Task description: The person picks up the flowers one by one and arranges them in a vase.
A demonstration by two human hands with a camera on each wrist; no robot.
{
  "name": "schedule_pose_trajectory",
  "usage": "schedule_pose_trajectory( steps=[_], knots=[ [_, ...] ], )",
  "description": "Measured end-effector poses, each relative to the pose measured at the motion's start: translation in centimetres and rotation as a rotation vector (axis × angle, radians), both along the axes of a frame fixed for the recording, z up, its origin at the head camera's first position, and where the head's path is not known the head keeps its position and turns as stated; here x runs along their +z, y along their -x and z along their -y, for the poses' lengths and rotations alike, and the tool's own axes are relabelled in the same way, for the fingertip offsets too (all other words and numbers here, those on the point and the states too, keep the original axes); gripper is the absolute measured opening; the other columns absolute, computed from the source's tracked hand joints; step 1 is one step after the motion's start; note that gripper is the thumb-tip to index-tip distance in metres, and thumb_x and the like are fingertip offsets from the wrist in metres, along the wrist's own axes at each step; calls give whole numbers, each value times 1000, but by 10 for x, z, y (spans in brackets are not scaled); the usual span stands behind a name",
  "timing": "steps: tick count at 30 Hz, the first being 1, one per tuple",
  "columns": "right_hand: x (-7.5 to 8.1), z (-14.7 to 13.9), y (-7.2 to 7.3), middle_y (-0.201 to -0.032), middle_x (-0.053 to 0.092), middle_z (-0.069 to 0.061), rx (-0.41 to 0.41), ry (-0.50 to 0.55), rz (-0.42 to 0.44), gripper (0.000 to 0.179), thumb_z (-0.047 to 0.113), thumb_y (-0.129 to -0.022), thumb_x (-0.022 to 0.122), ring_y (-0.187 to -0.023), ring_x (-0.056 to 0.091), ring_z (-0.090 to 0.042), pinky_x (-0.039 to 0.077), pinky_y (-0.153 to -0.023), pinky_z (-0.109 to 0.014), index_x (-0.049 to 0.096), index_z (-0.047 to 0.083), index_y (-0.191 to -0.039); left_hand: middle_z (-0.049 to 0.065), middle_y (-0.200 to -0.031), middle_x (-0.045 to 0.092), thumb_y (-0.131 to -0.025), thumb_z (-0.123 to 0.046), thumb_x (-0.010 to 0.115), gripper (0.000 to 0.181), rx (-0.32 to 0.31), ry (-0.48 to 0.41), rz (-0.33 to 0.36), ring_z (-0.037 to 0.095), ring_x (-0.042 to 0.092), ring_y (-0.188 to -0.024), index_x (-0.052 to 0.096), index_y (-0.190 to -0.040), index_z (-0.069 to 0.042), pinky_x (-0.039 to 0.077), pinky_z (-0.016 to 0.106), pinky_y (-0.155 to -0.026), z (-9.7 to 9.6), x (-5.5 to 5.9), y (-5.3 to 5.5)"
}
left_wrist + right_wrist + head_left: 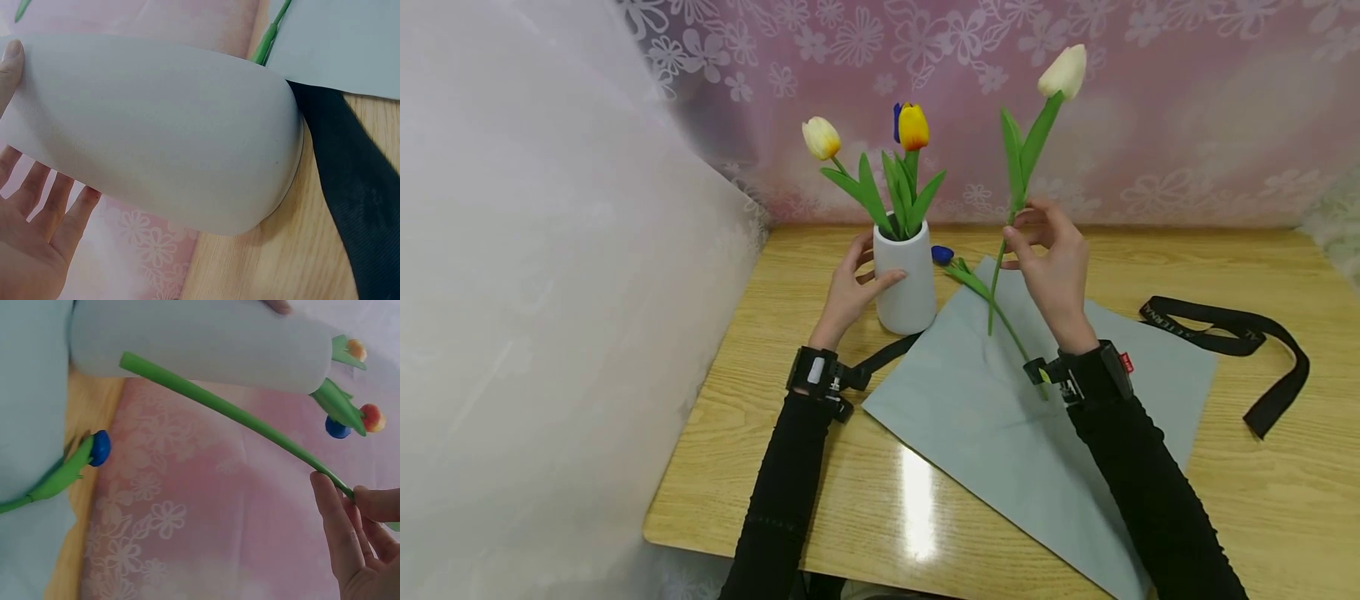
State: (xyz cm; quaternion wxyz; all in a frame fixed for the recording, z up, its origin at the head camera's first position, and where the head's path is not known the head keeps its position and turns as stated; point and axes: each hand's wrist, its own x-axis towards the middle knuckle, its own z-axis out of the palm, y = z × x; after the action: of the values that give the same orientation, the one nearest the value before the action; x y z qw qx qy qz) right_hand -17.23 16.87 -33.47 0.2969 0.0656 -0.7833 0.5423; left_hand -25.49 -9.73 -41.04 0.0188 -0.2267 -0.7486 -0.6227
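A white vase (pixel 906 283) stands upright on the table, holding a cream tulip (pixel 822 138), a yellow-and-red tulip (pixel 913 127) and a blue one partly hidden behind it. My left hand (pixel 853 292) grips the vase from its left side, thumb across the front, as the left wrist view also shows. My right hand (pixel 1051 262) pinches the green stem of a white tulip (pixel 1064 73), bloom up, to the right of the vase. In the right wrist view the bare lower end of that stem (pixel 219 407) overlaps the vase. A blue tulip (pixel 942 255) lies on grey-green paper.
The grey-green wrapping paper (pixel 1000 433) lies across the middle of the wooden table (pixel 752 492). A black printed ribbon (pixel 1277 408) curls out at right, and another black stretch (pixel 891 354) shows by the vase's base. A pink floral curtain (pixel 865 67) hangs behind.
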Motion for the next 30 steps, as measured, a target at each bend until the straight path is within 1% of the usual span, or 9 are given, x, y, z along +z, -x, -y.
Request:
schedule_pose_trajectory(
  steps=[5, 11, 14, 16, 19, 22, 24, 26, 30],
  knots=[
    [15, 5, 2, -109, 63, -6, -3, 3, -76, 39, 8, -97, 67, -81, 66, -5, 59, -66, -22, 60, 5, -135, 0, -150, 48, -91, -27, 78, 72, -6, -2, -1, 22, 50, -132, 42, -153, -26, 49, 46, -106, 1, 1, 1],
    [39, 17, -1, -107, 62, 2, 33, 90, -142, 36, 5, -97, 67, -83, 68, -12, 60, -71, -27, 61, 6, -133, 4, -153, 46, -92, -17, 77, 73, -5, -1, 18, 25, 49, -134, 40, -155, -21, 48, 48, -107, 0, 4, 0],
    [54, 25, -5, -107, 62, -1, 68, 136, -197, 35, 4, -97, 66, -85, 68, -21, 61, -74, -29, 60, 4, -132, 9, -154, 45, -93, -13, 75, 73, -6, 6, 25, 29, 48, -135, 39, -156, -15, 47, 50, -107, -1, 12, -7],
    [60, 29, -5, -106, 62, -3, 89, 162, -244, 34, 5, -97, 66, -85, 68, -24, 61, -73, -31, 61, 3, -131, 10, -154, 45, -93, -14, 75, 72, -6, 6, 29, 30, 48, -135, 39, -155, -14, 47, 50, -108, -1, 17, -12],
    [65, 32, 3, -105, 62, -5, 118, 187, -321, 34, 8, -97, 68, -83, 68, -24, 62, -71, -33, 62, 6, -131, 7, -153, 46, -92, -21, 77, 73, -7, 2, 23, 29, 48, -135, 40, -155, -17, 47, 49, -108, 0, 15, -10],
    [72, 38, 14, -103, 62, -6, 138, 227, -381, 34, 10, -97, 69, -80, 67, -25, 62, -69, -33, 62, 9, -129, 2, -152, 47, -91, -29, 79, 74, -6, -6, 5, 25, 49, -134, 41, -154, -23, 48, 48, -107, 1, 3, -1],
    [79, 44, 19, -102, 62, -7, 149, 278, -391, 34, 6, -96, 69, -79, 66, -26, 62, -68, -32, 61, 7, -129, -1, -151, 48, -90, -32, 80, 74, -6, -9, -6, 22, 50, -133, 42, -153, -26, 49, 46, -106, 1, 0, 1],
    [86, 50, 24, -100, 61, -8, 148, 338, -391, 34, 3, -95, 69, -77, 65, -28, 62, -68, -30, 60, 5, -127, -2, -150, 48, -90, -30, 79, 73, -8, -14, -6, 21, 50, -132, 43, -153, -27, 49, 46, -106, 1, -1, 1],
    [92, 61, 34, -100, 60, -6, 152, 378, -395, 34, 0, -95, 68, -80, 65, -28, 62, -71, -31, 57, 3, -127, 0, -152, 47, -91, -22, 78, 73, -13, -22, 16, 22, 49, -133, 41, -154, -25, 48, 46, -107, 0, 0, 2]
  ],
)
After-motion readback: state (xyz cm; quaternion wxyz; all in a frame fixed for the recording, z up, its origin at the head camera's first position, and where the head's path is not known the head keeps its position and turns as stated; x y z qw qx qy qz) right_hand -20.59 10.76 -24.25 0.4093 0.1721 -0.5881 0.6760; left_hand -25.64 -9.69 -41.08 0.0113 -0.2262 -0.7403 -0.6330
